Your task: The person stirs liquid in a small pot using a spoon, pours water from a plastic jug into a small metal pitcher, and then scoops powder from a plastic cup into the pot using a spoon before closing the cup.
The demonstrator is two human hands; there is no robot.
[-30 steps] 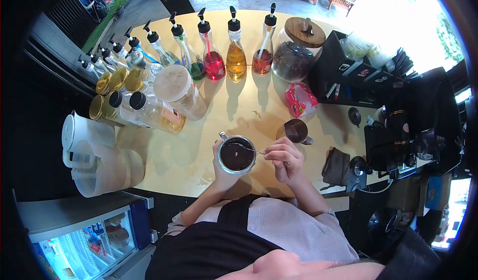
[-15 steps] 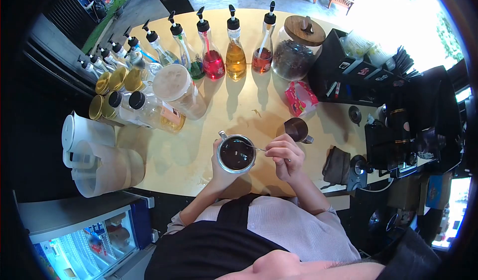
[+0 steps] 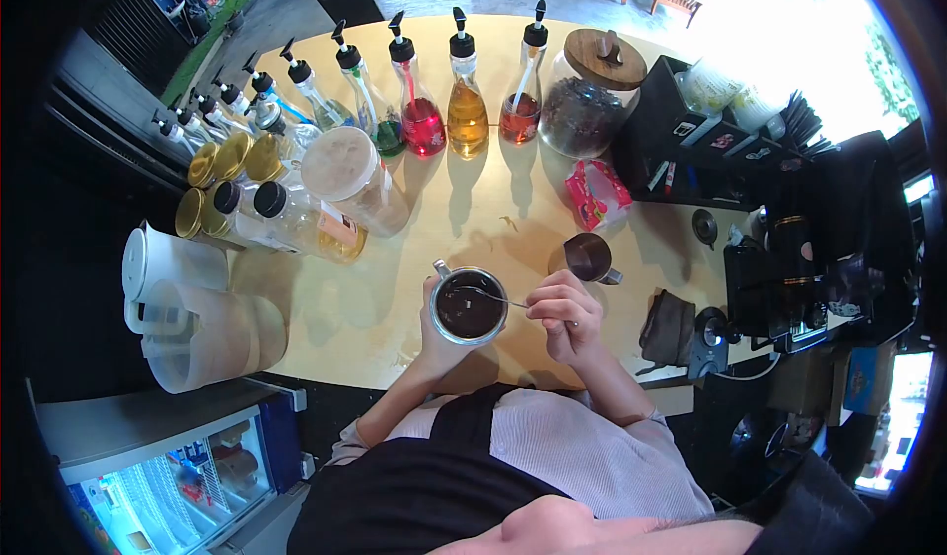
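Note:
My left hand (image 3: 440, 346) is wrapped round the side of a glass mug (image 3: 480, 339) full of dark liquid (image 3: 464, 316). The mug's handle points up and away to the left. My right hand (image 3: 569, 318) pinches the handle of a metal spoon (image 3: 505, 301), whose other end dips into the liquid. Just beyond the right hand stands a small dark metal cup (image 3: 589, 256) with its handle toward the right. The spoon's bowl is hidden under the liquid.
Pump bottles of coloured syrup (image 3: 423, 131) line the far edge. A wooden-lidded jar (image 3: 577, 116), a pink packet (image 3: 595, 196) and a black organiser (image 3: 681, 146) stand at right. Plastic pitchers (image 3: 212, 343) and a tall tub (image 3: 370, 195) are at left. A dark cloth (image 3: 668, 326) lies near a scale.
The spoon has shifted slightly within the liquid, and my right hand has moved a little with it. My left hand and the mug stay in place.

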